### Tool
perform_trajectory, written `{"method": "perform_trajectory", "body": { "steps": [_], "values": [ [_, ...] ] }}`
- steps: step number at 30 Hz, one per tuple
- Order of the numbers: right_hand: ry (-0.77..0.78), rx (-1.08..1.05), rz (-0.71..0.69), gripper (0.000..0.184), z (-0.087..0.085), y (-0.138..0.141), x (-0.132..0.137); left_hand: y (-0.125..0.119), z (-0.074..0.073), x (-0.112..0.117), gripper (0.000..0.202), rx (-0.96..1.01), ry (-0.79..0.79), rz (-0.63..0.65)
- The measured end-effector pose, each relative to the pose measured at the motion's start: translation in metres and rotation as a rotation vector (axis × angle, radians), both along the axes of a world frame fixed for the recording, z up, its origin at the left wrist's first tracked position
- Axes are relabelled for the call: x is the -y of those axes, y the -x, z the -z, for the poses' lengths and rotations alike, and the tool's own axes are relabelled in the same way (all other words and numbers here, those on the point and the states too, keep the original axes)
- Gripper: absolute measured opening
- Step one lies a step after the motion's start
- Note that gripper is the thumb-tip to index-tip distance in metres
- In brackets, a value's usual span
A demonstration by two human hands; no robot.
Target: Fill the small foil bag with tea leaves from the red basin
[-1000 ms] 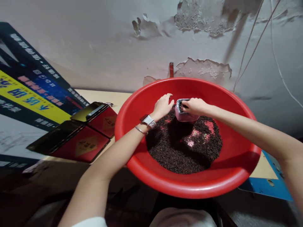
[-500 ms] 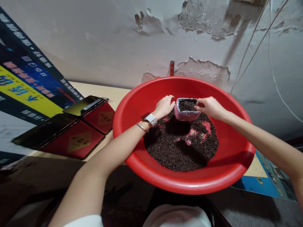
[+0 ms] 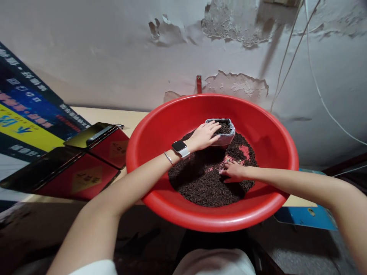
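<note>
A large red plastic basin holds a bed of dark, loose tea leaves. Standing in it is a small box with a plastic liner, filled near the top with the same leaves. My left hand, with a watch on its wrist, lies open over the box's left side, fingers stretched across the leaves inside. Lower and to the right, my right hand reaches into the loose leaves with its fingers apart; the fingertips touch the leaves beside a bare pink patch of the basin floor.
Left of the basin stand red and black boxes with gold diamond labels, beside a printed banner. Behind is a wall with peeling paint. Cables hang at the right. A pale tabletop bears the basin.
My left hand has moved from beside the box onto its top. My right hand has left the box's right edge and come down into the loose leaves. The view has shifted slightly right.
</note>
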State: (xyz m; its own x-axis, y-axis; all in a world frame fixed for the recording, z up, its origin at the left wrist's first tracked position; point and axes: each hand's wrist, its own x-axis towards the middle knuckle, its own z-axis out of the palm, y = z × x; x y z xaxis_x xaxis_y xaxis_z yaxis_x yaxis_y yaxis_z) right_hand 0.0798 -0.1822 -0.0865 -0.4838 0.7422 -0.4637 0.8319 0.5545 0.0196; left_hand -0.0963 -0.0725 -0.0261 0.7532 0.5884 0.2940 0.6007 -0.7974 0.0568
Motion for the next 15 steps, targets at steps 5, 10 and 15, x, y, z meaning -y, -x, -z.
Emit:
{"method": "perform_trajectory", "body": {
  "steps": [5,10,15],
  "values": [
    [0.048,-0.035,0.108,0.031,-0.002,0.0,-0.003,-0.022,0.007,0.002,0.06,-0.159,0.056,0.135],
    [-0.138,-0.13,0.197,0.034,-0.003,0.0,-0.014,-0.034,0.001,-0.005,0.051,-0.112,0.086,0.158],
    [-0.164,-0.19,0.226,0.032,-0.017,-0.008,-0.022,-0.026,-0.019,-0.01,0.037,0.255,0.079,-0.062]
  ]
}}
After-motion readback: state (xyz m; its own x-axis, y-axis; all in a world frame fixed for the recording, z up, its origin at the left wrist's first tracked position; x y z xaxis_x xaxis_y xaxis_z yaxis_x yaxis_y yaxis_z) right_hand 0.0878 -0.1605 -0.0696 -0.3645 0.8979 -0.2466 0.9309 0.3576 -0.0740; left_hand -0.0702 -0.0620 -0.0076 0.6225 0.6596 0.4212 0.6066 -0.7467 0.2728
